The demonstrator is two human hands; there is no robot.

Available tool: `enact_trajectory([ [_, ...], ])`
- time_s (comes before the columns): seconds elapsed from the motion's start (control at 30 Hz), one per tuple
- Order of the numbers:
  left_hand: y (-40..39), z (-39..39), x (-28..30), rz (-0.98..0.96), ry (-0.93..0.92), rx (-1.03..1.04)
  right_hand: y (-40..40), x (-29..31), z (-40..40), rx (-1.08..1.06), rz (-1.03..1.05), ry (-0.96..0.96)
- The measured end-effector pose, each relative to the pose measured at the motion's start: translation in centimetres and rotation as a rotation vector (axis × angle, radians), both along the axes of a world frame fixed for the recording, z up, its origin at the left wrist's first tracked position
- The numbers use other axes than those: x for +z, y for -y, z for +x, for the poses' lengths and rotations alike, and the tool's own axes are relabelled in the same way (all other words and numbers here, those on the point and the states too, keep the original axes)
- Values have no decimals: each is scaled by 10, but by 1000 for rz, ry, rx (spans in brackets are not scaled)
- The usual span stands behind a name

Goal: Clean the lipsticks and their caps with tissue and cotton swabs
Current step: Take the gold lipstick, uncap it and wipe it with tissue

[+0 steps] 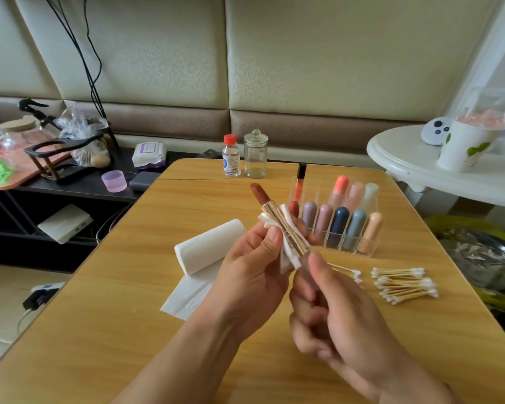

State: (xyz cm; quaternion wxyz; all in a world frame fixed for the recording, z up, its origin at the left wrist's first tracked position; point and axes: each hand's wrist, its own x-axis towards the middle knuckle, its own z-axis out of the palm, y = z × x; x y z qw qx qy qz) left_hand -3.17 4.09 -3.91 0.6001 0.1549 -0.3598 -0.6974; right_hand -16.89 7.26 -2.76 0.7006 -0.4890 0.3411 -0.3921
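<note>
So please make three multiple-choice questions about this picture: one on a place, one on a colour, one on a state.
1. Where does the pile of wooden cotton swabs lie on the yellow wooden table?
A. right of the hands
B. beside the white tissue roll
C. inside the clear organiser

2. What colour is the cap of the small clear plastic bottle?
A. blue
B. red
C. white

3. How is the gold-cased brown lipstick now?
A. capped in the organiser
B. lying on the table
C. uncapped, held in both hands

Answers: 1 A, the swabs lie right of the right hand. 2 B, its top is red. 3 C, the left hand wraps white tissue round its case.
</note>
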Motion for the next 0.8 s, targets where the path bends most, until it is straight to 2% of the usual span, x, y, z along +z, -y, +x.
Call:
enact_trajectory([
  [0.07,1,0,0,-3,-3,-12,-1,8,2,84,221,183],
  [0.1,1,0,0,-5,0,3,1,6,1,63,221,176],
  [0.13,2,-1,0,-6,3,31,2,1,0,-10,111,74],
  [0.2,3,-2,0,8,7,101,5,-9,-1,-243,-372,-339],
  [0.23,3,-2,0,15,16,125,6,-12,-1,-307,-572,-480],
  [0.27,3,-1,-1,14,25,132,5,-13,0,-337,-662,-545],
  [0.33,1,-1,0,4,30,107,4,-13,1,-308,-574,-513],
  [0.37,1,-1,0,-1,24,87,4,-10,1,-244,-419,-402],
  [0.47,0,1,0,-12,1,32,2,2,-1,27,201,127],
  [0.5,1,0,0,-14,-3,23,3,5,-3,104,320,247],
  [0.53,1,0,0,-22,-6,23,4,4,-4,129,344,275],
  [0.57,1,-1,0,-31,-13,34,5,1,-7,85,277,203],
  [0.6,2,-2,-1,-32,-19,58,7,-3,-8,-10,131,39],
  [0.67,2,-3,-2,-10,-22,102,6,-7,-6,-227,-334,-329],
  [0.7,2,-3,-2,1,-21,108,5,-6,-4,-271,-490,-429],
  [0.73,2,-2,-2,8,-18,103,4,-8,-2,-285,-535,-466],
  [0.77,2,-2,-1,12,-15,91,2,-8,-1,-239,-473,-427],
  [0.8,2,-1,-1,13,-13,82,1,-9,-1,-186,-313,-306],
])
